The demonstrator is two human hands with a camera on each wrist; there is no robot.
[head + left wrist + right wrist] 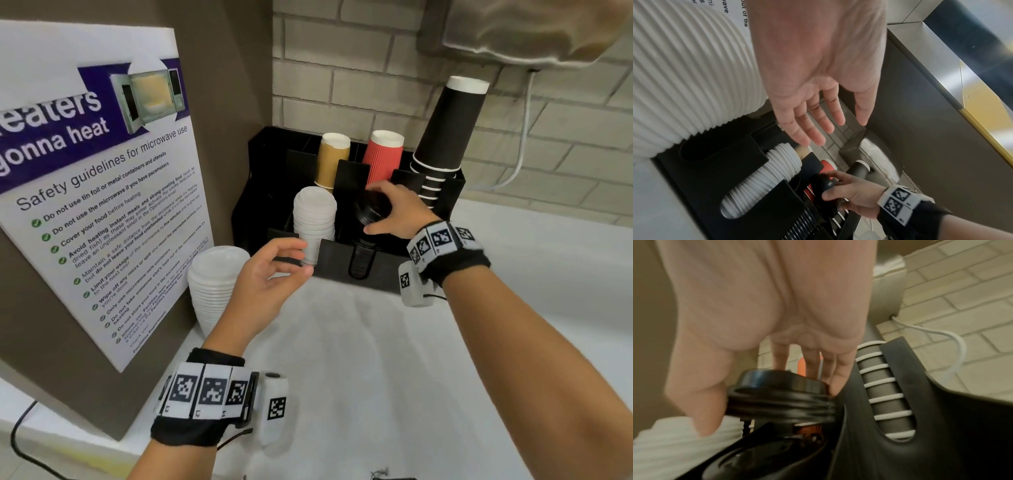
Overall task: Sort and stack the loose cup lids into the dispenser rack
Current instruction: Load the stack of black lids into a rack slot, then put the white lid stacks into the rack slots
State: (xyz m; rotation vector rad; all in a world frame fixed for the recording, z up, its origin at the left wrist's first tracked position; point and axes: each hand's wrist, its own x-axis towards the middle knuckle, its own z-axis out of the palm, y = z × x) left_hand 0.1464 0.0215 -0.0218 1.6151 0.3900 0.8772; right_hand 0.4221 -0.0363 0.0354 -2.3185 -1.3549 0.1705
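A black dispenser rack [378, 277] stands on the white counter against the brick wall. My right hand [376, 210] grips a short stack of black lids [368, 205] from above, over the rack's middle front slot, where more black lids [361, 260] sit. The right wrist view shows the same black lids [781, 400] held between thumb and fingers. A white lid stack [313, 219] fills the front left slot. My left hand [302, 258] hovers at its lower part, fingers relaxed and empty, as the left wrist view of this hand [836, 129] confirms. A loose white lid stack [215, 284] stands left of the rack.
Brown cups [334, 159], red cups [383, 156] and a tall tilted stack of black cups [445, 137] fill the rack's back slots. A brown panel with a microwave safety poster [102, 192] closes off the left. A white cable [524, 137] hangs on the wall at right.
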